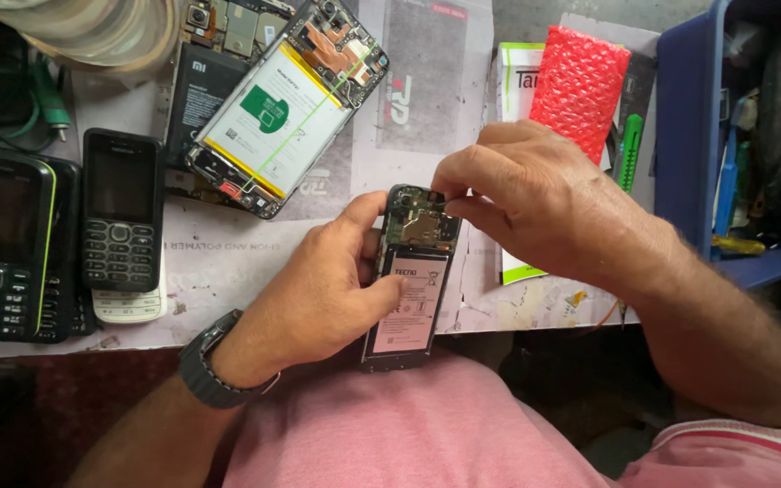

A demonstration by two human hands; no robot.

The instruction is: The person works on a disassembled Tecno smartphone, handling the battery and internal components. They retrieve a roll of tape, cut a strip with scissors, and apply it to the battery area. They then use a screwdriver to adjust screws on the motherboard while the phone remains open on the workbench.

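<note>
Below, left hand point(336, 289) grips the opened phone point(411, 280); right hand point(535, 203) fingers point(449, 185) pinch its top edge.

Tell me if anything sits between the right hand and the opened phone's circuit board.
Nothing visible does. The right hand pinches right at the top of the opened phone, fingertips on its circuit board, while the left hand grips the phone's side.

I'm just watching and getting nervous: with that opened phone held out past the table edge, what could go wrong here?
1. The left hand holds the opened phone over the lap, off the table; a slip could drop it.
2. The right hand pinches at the bare circuit board; too much force might damage small parts.
3. The battery lies exposed under the thumb; hard pressing could dent it.
</note>
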